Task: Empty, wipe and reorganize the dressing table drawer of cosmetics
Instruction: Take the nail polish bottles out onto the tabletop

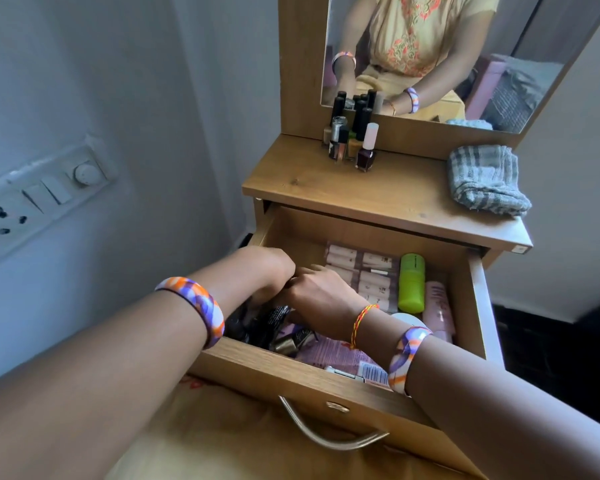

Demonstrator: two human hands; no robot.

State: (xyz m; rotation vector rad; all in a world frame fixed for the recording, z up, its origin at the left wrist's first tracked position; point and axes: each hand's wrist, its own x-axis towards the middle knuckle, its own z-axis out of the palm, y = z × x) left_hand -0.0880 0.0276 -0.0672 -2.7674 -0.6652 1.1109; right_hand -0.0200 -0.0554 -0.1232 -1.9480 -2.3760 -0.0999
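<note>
Already both hands work the drawer (326,379), still mostly full. Left hand (267,268) digs among dark tubes (274,315), grip hidden; right hand (321,292) curls, contents unclear. Risk: a blind grab jostles items, and the nail polish bottles (352,140) on top tip easily.

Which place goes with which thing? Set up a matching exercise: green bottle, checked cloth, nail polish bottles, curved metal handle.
Things:
1. green bottle
2. checked cloth
3. nail polish bottles
4. curved metal handle

Places:
A. tabletop, right side
B. drawer front
C. inside the open drawer
D. tabletop, in front of the mirror

Pairs: 1-C, 2-A, 3-D, 4-B
</note>
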